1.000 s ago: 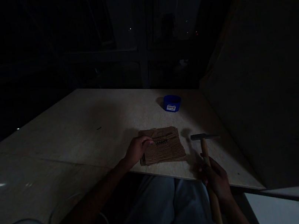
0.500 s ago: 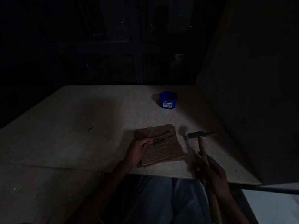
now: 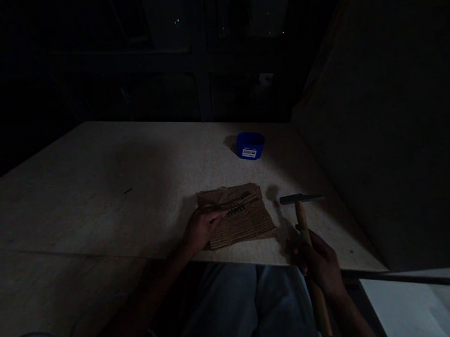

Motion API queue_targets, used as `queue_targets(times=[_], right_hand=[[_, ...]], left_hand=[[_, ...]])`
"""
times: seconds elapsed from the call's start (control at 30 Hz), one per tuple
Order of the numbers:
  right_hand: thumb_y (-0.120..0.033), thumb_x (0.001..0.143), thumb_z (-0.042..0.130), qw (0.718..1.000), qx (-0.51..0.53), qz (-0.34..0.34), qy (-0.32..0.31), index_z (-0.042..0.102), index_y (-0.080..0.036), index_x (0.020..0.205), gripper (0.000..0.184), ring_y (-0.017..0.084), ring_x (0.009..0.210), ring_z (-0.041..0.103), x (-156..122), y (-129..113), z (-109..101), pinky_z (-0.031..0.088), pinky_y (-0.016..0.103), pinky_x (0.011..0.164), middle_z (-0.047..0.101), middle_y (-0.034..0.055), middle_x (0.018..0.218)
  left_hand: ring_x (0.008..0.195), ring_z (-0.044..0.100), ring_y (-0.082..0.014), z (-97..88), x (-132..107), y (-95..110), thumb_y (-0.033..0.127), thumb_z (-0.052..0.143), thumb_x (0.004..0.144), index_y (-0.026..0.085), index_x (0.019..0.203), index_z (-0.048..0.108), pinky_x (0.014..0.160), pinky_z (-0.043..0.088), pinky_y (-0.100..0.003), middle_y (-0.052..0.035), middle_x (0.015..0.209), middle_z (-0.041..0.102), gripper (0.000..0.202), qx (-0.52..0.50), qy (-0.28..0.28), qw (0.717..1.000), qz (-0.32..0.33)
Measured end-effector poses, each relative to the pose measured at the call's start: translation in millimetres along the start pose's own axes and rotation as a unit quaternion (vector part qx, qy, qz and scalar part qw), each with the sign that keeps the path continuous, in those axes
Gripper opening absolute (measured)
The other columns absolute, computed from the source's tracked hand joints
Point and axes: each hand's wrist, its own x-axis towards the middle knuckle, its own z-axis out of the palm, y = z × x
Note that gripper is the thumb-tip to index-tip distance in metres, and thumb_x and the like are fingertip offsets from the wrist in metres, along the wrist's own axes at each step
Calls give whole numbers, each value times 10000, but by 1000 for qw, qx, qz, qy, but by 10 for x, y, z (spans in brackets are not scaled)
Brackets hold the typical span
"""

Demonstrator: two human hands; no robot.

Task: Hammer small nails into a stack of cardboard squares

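A brown piece of corrugated cardboard (image 3: pixel 239 220) lies near the front edge of the pale wooden board (image 3: pixel 103 175). A row of small dark nails (image 3: pixel 234 209) lies on it. My left hand (image 3: pixel 201 228) rests on the cardboard's left side, fingers pinched at the nails; the dim light hides what they hold. My right hand (image 3: pixel 319 261) is closed round the wooden handle of a hammer (image 3: pixel 302 219), held upright, its metal head just right of the cardboard.
A small blue round tin (image 3: pixel 250 145) with a white label stands farther back on the board. A tall panel (image 3: pixel 404 125) rises along the right side. My knees in light trousers (image 3: pixel 247 317) are below the board's edge. The background is dark.
The view has shifted slightly, so everything sits a little higher and to the left. My left fingers have closed in on the row of nails. The hammer stays upright in my right hand.
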Motion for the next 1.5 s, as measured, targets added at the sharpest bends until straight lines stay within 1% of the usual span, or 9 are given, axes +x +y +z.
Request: queue_targets(times=[0.2, 0.4, 0.6, 0.73, 0.93, 1.07, 1.27, 1.37, 1.5], right_hand=[[-565, 805, 713, 1000, -18, -9, -4, 628, -168, 1192, 560, 93, 393, 440, 8, 1, -7, 343, 217, 353, 583, -31, 649], [-576, 778, 732, 1000, 4, 0, -4, 629, -168, 1177, 580, 80, 395, 415, -2, -20, 16, 334, 205, 352, 575, -35, 645], [-569, 774, 721, 1000, -13, 1, 0, 646, -154, 1183, 588, 78, 381, 410, -23, -63, 26, 329, 210, 345, 579, -27, 637], [-529, 754, 734, 999, -31, 1, 7, 648, -149, 1215, 604, 88, 374, 419, -45, -93, 37, 335, 216, 339, 585, -32, 613], [-533, 816, 680, 997, -79, -16, -10, 609, -174, 1277, 588, 99, 355, 440, -199, -307, 134, 367, 227, 329, 606, -28, 638], [-513, 878, 629, 988, -136, -35, -72, 627, -210, 1247, 477, 99, 375, 458, -317, -596, 228, 381, 216, 344, 598, -30, 651], [-522, 908, 544, 936, -247, -32, -250, 667, -193, 854, 355, 115, 396, 493, -325, -925, 505, 380, 218, 376, 590, -18, 582], [-499, 908, 540, 923, -271, -57, -267, 675, -189, 874, 340, 122, 427, 500, -331, -960, 652, 379, 218, 401, 577, -23, 572], [-491, 917, 521, 924, -267, -77, -263, 696, -186, 920, 352, 127, 440, 499, -335, -939, 758, 386, 219, 411, 556, -25, 571]], left_hand=[[960, 698, -189, 12, 7, 9, 152, 655, 895, 308, 996, 794, 904, 550, -344, -25, 960, 784, 232, -20, 5, 1000, -7], [928, 699, -186, 35, -10, 6, 160, 659, 894, 291, 957, 799, 875, 549, -333, -25, 964, 784, 202, -20, 12, 1000, -14], [871, 722, -180, 85, -41, 56, 225, 663, 892, 265, 977, 788, 819, 566, -298, -12, 949, 791, 156, -53, 24, 995, -78], [933, 727, -193, 105, -43, 72, 213, 665, 877, 266, 988, 777, 884, 562, -318, -5, 988, 792, 167, -62, 23, 993, -100], [943, 730, -198, 135, -69, 39, 204, 658, 878, 243, 1045, 746, 924, 550, -345, -25, 1014, 788, 193, -80, 31, 991, -98], [939, 727, -197, 168, -94, 13, 179, 674, 864, 248, 1109, 713, 950, 533, -365, -20, 985, 788, 257, -74, 44, 992, -87], [958, 719, -213, 179, -80, 23, 169, 706, 837, 246, 1097, 713, 950, 523, -375, -16, 913, 792, 272, -43, 48, 994, -86], [900, 723, -208, 173, -66, 34, 160, 714, 823, 243, 1044, 722, 902, 533, -359, -18, 908, 791, 236, -45, 37, 993, -98], [904, 710, -215, 158, -63, 48, 132, 720, 806, 243, 1006, 732, 887, 517, -363, -25, 898, 783, 229, -31, 26, 994, -104]])
